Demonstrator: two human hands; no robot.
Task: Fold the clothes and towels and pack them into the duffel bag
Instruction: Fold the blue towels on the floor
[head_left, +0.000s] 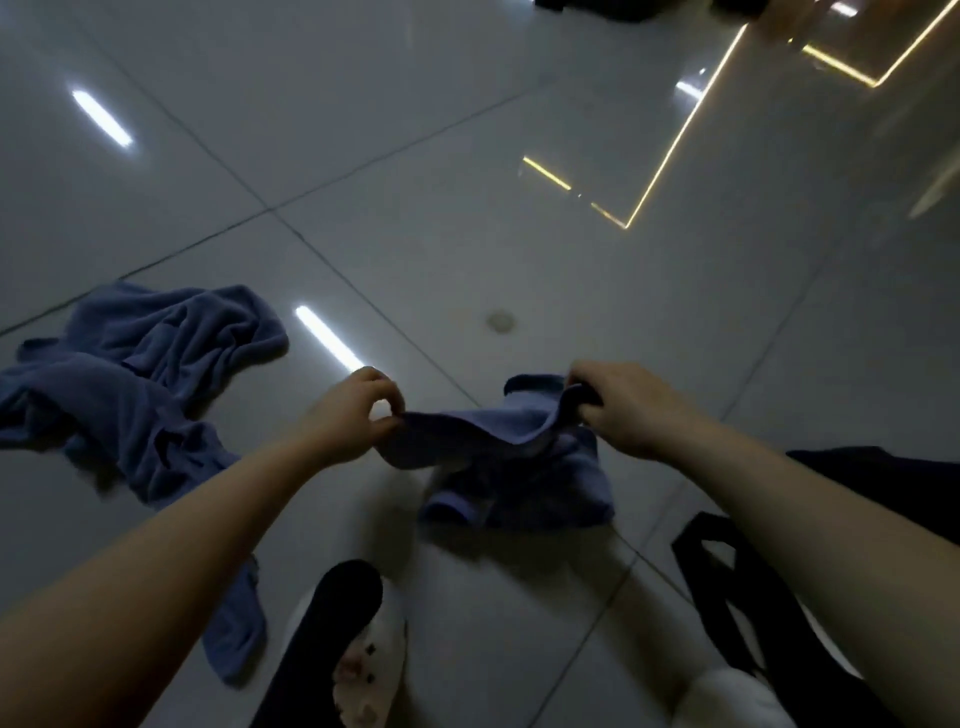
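Nearest: black-socked foot in a white slipper (358, 670), black strap loops (737, 597) at R. Above the floor, L hand (358, 410) and R hand (623, 405) each pinch an edge of a small blue terry towel (509, 457), its lower part sagging onto the grey glossy tile floor (467, 234). Further L, a crumpled blue cloth (130, 384) lies apart.
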